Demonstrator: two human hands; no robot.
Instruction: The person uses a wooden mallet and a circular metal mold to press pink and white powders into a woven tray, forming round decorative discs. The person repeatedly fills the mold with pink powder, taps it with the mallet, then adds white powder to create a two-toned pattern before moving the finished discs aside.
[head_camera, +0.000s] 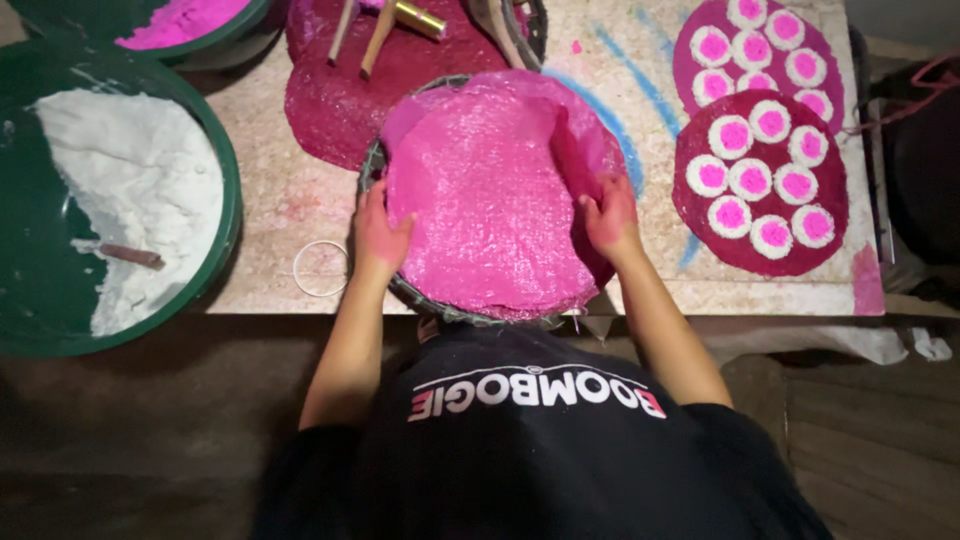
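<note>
Both hands press flat on the pink sheet (490, 200): left hand (380, 235) at its left edge, right hand (608, 215) at its right, fingers spread. A white ring (321, 268) lies left of the sheet.

That pink sheet (490, 200) looks like bubbly, glossy plastic, kinda wet-shiny. The counter (280, 200) is rough, speckled stone, matt. White powder (140, 190) in the smooth green plastic tub (225, 150) looks chalky.

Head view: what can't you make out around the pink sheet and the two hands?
- Round tray: its inside is hidden by the pink sheet.
- Left hand and right hand: fingertips are blurred at the sheet's edges.
- Tools and pink powder tub: cut off by the top edge.
</note>
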